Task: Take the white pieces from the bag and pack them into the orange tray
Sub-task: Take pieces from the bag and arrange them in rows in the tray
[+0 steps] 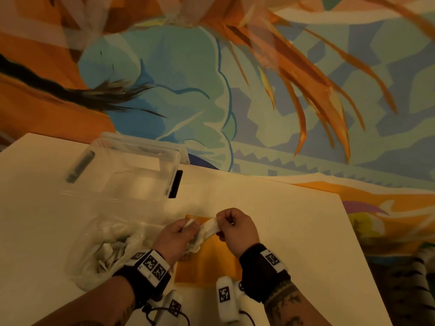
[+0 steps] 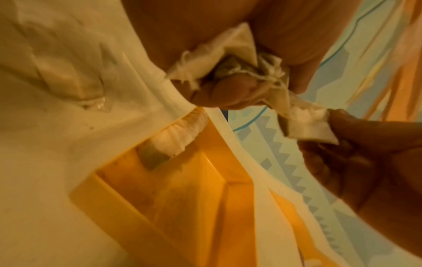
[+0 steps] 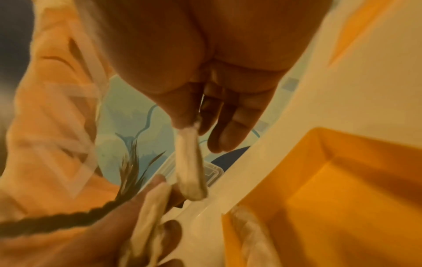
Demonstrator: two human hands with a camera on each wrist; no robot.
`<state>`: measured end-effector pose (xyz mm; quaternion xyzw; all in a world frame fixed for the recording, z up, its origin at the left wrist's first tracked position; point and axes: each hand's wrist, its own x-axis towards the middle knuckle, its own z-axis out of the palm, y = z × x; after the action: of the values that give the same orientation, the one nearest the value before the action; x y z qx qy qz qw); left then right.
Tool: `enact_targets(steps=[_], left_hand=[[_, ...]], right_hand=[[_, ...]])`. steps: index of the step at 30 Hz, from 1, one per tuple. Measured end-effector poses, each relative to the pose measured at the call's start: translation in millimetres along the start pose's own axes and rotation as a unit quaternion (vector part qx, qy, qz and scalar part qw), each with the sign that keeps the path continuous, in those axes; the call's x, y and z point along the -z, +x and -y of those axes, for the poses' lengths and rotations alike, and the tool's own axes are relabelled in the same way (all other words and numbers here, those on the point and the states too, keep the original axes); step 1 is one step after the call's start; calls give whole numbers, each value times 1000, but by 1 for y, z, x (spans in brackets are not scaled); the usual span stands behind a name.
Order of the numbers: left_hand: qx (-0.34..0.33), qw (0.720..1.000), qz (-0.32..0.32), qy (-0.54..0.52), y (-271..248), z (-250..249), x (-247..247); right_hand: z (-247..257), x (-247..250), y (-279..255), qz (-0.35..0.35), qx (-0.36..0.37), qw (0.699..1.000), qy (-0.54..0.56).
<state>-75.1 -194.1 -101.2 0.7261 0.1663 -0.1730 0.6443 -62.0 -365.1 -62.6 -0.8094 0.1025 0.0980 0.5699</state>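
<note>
Both hands hover over the orange tray (image 1: 211, 262), which lies on the white table (image 1: 282, 231) near its front edge. My left hand (image 1: 175, 238) grips a bunch of frayed white fabric pieces (image 2: 230, 54). My right hand (image 1: 231, 228) pinches one white piece (image 1: 210, 228) between thumb and forefinger, level with the left hand's bunch; that white piece (image 3: 189, 162) hangs down from the fingertips. One white piece (image 2: 178, 133) lies inside the orange tray (image 2: 194, 207) against its far wall. The clear plastic bag (image 1: 103, 252), holding more white pieces, lies left of the tray.
A clear plastic box (image 1: 131, 170) with a black latch stands behind the bag at the table's back left. The table edge runs diagonally at the right, with a colourful patterned floor (image 1: 259, 90) beyond. Bare tabletop lies right of the tray.
</note>
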Motion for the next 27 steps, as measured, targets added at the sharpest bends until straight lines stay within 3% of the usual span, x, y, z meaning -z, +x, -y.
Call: enact_targets(steps=[5,11,14,17,21,25,27], left_hand=[[-46,999,13,16,-4,-3,9],[-96,982,77,142,3,2,14],[-100,976,84,175,6,5,14],[-93,981,77,151,6,7,16],[-57,991,40,114,11,13,24],[-45,990,47,124,14,18,32],[-39,990,9,139,17,20,38]], right_hand=[[2,6,10,42,61,985,-155],[7,-2,10,141,106,944,-279],[6,-7,9,154,121,941,-277],[-2,-12,10,123,115,959,-230],[-18,-20,10,112,71,976,-170],[-33,-37,12,119,31,979,-164],[-41,-42,17,94,-5,982,-162]])
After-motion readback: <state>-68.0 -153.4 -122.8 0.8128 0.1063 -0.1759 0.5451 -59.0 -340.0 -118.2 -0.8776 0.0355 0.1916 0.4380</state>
